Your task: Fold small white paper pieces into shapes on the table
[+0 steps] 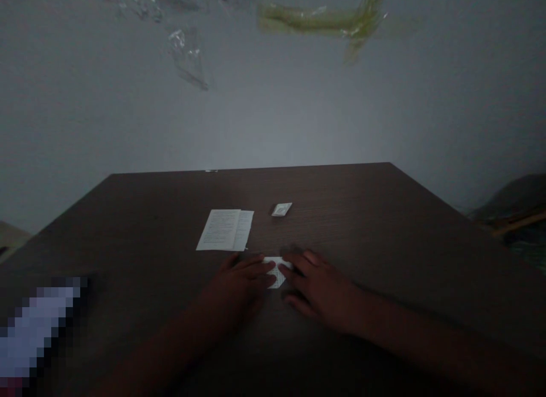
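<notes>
A small folded piece of printed paper (pixel 278 276) lies flat on the dark table, partly covered by my fingers. My left hand (pixel 245 280) rests on its left side, fingers stretched across it. From the right, my right hand (pixel 313 280) lays its spread fingertips on the paper's other side. Farther back sits a small folded paper piece (pixel 282 209), apart from both hands. Two overlapping printed sheets (pixel 219 229) lie flat just beyond my left hand.
The brown wood-grain table (pixel 354 215) reaches back to a grey wall (pixel 273 112) with yellowish tape (pixel 315 20) and clear tape on it. A pixelated light object (pixel 38 323) lies at the left front. Dark clutter (pixel 520 215) stands beyond the right edge.
</notes>
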`<state>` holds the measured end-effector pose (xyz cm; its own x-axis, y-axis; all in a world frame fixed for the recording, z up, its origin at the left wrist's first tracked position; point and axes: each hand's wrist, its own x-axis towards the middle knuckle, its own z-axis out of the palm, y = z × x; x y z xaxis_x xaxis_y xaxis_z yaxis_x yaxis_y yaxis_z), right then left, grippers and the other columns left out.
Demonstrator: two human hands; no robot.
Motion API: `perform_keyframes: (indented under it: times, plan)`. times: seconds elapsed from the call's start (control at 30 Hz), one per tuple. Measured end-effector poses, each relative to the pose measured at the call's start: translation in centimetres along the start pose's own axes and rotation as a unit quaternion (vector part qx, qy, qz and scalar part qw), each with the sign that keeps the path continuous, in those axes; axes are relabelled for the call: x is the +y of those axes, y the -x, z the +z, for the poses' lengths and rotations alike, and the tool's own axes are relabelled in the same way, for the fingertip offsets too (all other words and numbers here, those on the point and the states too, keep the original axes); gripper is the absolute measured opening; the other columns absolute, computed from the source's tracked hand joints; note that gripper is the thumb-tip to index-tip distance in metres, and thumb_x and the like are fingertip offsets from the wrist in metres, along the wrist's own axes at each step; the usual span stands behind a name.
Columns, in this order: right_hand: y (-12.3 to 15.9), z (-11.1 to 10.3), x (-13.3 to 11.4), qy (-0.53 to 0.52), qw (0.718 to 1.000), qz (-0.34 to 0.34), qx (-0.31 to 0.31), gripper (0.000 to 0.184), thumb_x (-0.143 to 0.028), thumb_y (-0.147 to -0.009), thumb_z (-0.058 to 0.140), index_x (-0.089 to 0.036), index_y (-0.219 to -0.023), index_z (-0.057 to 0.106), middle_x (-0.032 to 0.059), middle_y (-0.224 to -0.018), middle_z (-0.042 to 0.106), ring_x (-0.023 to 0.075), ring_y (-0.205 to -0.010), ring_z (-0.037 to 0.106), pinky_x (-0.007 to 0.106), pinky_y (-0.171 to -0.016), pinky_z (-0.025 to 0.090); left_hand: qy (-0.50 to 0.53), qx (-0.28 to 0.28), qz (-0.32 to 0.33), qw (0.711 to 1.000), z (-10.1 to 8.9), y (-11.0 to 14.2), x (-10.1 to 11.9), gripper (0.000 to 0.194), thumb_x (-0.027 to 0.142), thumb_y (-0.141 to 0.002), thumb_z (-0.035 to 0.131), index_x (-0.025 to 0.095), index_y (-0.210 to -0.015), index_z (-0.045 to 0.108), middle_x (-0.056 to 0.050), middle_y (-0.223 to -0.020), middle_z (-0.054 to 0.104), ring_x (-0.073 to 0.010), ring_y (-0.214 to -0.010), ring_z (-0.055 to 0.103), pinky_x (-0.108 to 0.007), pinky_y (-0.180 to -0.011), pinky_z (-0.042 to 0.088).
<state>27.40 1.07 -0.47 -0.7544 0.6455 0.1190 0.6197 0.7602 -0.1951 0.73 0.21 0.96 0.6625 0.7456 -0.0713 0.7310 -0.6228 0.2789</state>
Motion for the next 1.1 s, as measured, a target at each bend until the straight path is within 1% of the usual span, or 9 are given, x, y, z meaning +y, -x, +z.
perform_keyframes:
  times: [0.1,0.23,0.3,0.4,0.57,0.7,0.8,0.93,1.1]
  plan:
    - [0.1,0.2,-0.3,0.018,1.000,0.000,0.001,0.065,-0.051,-0.105,0.067,-0.009,-0.154,0.061,0.0234,-0.160,0.057,0.0425,-0.136,0.060,0.060,-0.116,0.053,-0.002,0.018,0.003,1.000,0.7,0.1,-0.1,0.059,0.003,-0.087,0.067,0.029,-0.140,0.071,-0.005,-0.161,0.063,-0.0364,-0.154,0.053,-0.069,-0.128,0.035]
    - [0.2,0.5,-0.6,0.031,0.999,0.003,0.008,0.076,-0.059,-0.101,0.071,-0.007,-0.156,0.059,0.0254,-0.162,0.055,0.0441,-0.138,0.060,0.059,-0.115,0.054,0.002,0.052,0.007,0.999,1.3,0.3,-0.4,0.062,0.001,-0.086,0.067,0.031,-0.140,0.070,-0.003,-0.161,0.064,-0.0353,-0.154,0.053,-0.068,-0.129,0.033]
    - [0.2,0.6,-0.6,0.035,0.999,0.007,0.013,0.080,-0.061,-0.099,0.073,-0.008,-0.157,0.059,0.0249,-0.162,0.055,0.0438,-0.138,0.060,0.058,-0.116,0.054,0.003,0.042,0.004,0.999,1.1,0.3,-0.4,0.062,0.000,-0.087,0.065,0.029,-0.141,0.070,-0.004,-0.162,0.063,-0.0358,-0.155,0.052,-0.069,-0.128,0.034]
    - [0.2,0.6,-0.8,0.038,0.999,0.007,0.014,0.082,-0.065,-0.099,0.071,-0.009,-0.157,0.058,0.0245,-0.161,0.056,0.0432,-0.137,0.061,0.056,-0.116,0.054,0.006,0.007,0.008,1.000,0.4,0.2,-0.2,0.064,0.001,-0.085,0.066,0.028,-0.143,0.069,-0.006,-0.163,0.061,-0.0362,-0.155,0.052,-0.068,-0.127,0.038]
    - [0.3,0.3,-1.1,0.041,0.999,0.011,0.004,0.090,-0.071,-0.099,0.068,-0.007,-0.159,0.055,0.0255,-0.163,0.054,0.0443,-0.138,0.060,0.058,-0.116,0.053,-0.005,0.003,-0.008,1.000,-0.1,0.0,0.2,0.063,0.001,-0.086,0.065,0.029,-0.141,0.070,-0.006,-0.162,0.062,-0.0373,-0.154,0.053,-0.070,-0.127,0.038]
    - [0.3,0.3,-1.2,0.043,0.999,0.012,0.009,0.089,-0.072,-0.098,0.068,-0.007,-0.158,0.057,0.0244,-0.163,0.055,0.0426,-0.136,0.061,0.055,-0.116,0.054,-0.010,-0.013,-0.005,1.000,0.1,-0.1,0.1,0.061,0.003,-0.088,0.064,0.029,-0.142,0.069,-0.008,-0.163,0.061,-0.0387,-0.154,0.053,-0.073,-0.125,0.039]
    - [0.2,0.5,-1.1,0.048,0.999,0.009,0.013,0.088,-0.074,-0.099,0.066,-0.008,-0.157,0.059,0.0240,-0.162,0.056,0.0426,-0.134,0.062,0.055,-0.114,0.054,-0.009,0.009,0.001,1.000,0.9,-0.1,-0.3,0.061,0.004,-0.086,0.067,0.030,-0.142,0.069,-0.009,-0.162,0.062,-0.0387,-0.154,0.053,-0.075,-0.125,0.038]
    - [0.3,0.8,-1.1,0.052,0.998,0.006,0.027,0.089,-0.074,-0.098,0.066,-0.008,-0.157,0.058,0.0246,-0.162,0.056,0.0433,-0.134,0.062,0.056,-0.114,0.054,-0.006,0.026,0.009,1.000,1.5,-0.1,-0.4,0.051,0.009,-0.092,0.066,0.029,-0.138,0.071,-0.010,-0.158,0.065,-0.0407,-0.151,0.056,-0.079,-0.121,0.040]
    - [0.4,0.8,-1.2,0.048,0.998,0.003,0.027,0.092,-0.073,-0.097,0.069,-0.005,-0.157,0.058,0.0266,-0.160,0.056,0.0450,-0.134,0.062,0.058,-0.113,0.054,0.004,0.048,0.006,0.999,1.0,-0.4,0.2,0.035,0.017,-0.099,0.067,0.028,-0.131,0.075,-0.010,-0.151,0.071,-0.0384,-0.146,0.062,-0.073,-0.121,0.043]
